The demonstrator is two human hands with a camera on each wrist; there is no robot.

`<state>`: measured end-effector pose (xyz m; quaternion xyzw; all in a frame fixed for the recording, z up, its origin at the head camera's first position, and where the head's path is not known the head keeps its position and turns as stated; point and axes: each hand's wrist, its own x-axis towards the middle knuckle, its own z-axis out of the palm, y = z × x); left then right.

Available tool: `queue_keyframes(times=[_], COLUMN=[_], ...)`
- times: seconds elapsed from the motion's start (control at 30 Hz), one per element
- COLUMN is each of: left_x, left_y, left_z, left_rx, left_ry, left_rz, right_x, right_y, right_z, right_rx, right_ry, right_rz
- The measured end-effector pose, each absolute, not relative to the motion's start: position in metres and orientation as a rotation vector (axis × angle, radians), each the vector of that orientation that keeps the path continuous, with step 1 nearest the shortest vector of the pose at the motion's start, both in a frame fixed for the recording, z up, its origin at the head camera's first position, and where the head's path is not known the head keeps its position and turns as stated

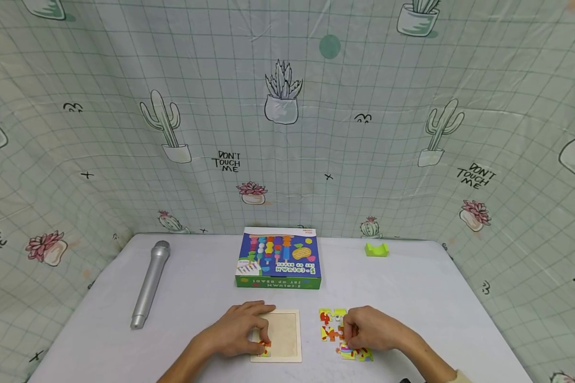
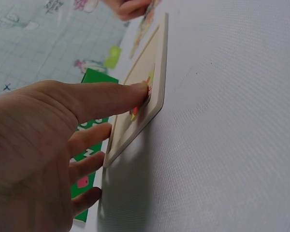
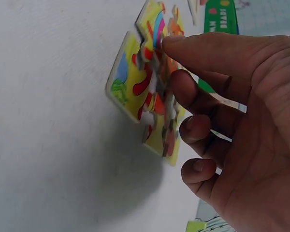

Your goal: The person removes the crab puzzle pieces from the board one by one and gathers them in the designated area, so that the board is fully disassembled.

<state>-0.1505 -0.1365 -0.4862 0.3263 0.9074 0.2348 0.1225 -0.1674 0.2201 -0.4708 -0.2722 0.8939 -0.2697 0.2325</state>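
Observation:
My left hand (image 1: 241,330) is at the left side of a shallow wooden puzzle tray (image 1: 287,359). Its thumb and bent index finger pinch a yellow and red puzzle piece (image 1: 267,348) in the tray's near left corner; the thumb covers part of the piece in the left wrist view. My right hand (image 1: 371,330) hovers over a group of loose puzzle pieces (image 1: 327,333) right of the tray, partly hiding them. In the right wrist view its fingers are loosely bent, with a gap between thumb and index finger, close to a yellow piece (image 3: 128,79) with a blue and green print.
Behind the tray lies a blue and green bead-set box (image 1: 278,260). A silver microphone (image 1: 150,284) lies at the left, and a small lime-green block (image 1: 376,250) sits at the back right. Patterned cloth (image 1: 287,143) hangs around the white table (image 1: 196,276).

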Motion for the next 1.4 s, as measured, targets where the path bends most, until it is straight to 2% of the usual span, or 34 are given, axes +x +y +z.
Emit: queue_keyframes(times=[0.4, 0.77, 1.4], left_x=[-0.152, -0.152, -0.152], left_y=[-0.138, -0.137, -0.137], left_z=[-0.488, -0.489, -0.488], left_rx=[0.903, 0.881, 0.888], left_ry=[2.587, 2.58, 2.571], left_rz=[0.718, 0.708, 0.718], right_x=[-0.166, -0.165, -0.162], right_y=[0.194, 0.213, 0.211], right_z=[-0.467, -0.473, -0.474], right_rx=[-0.755, -0.741, -0.723], right_ry=[2.42, 2.418, 2.4], right_rz=[-0.804, -0.725, -0.746])
